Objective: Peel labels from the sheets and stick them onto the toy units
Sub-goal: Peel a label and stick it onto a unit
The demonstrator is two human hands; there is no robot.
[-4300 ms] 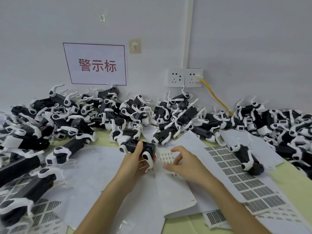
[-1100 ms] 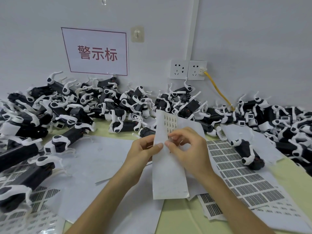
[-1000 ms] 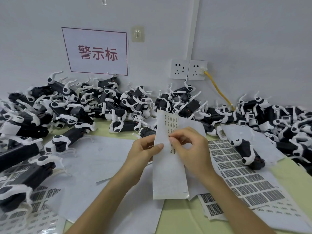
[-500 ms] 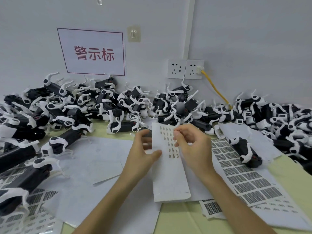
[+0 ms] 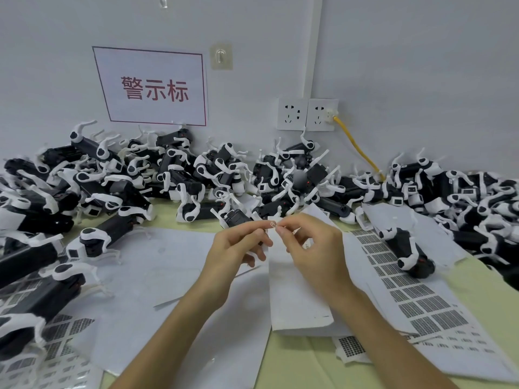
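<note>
Both forearms (image 5: 179, 318) are bare along their whole visible length. The left hand (image 5: 236, 245) and right hand (image 5: 311, 248) are bare as well, with nails trimmed short.

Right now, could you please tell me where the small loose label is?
Head view, centre: the small label is pinched between the fingertips of the left hand and right hand, above the white label sheet, in front of the toy pile.

Left grip (image 5: 238, 248), right grip (image 5: 313, 249), both pinching, seemingly touching
</note>
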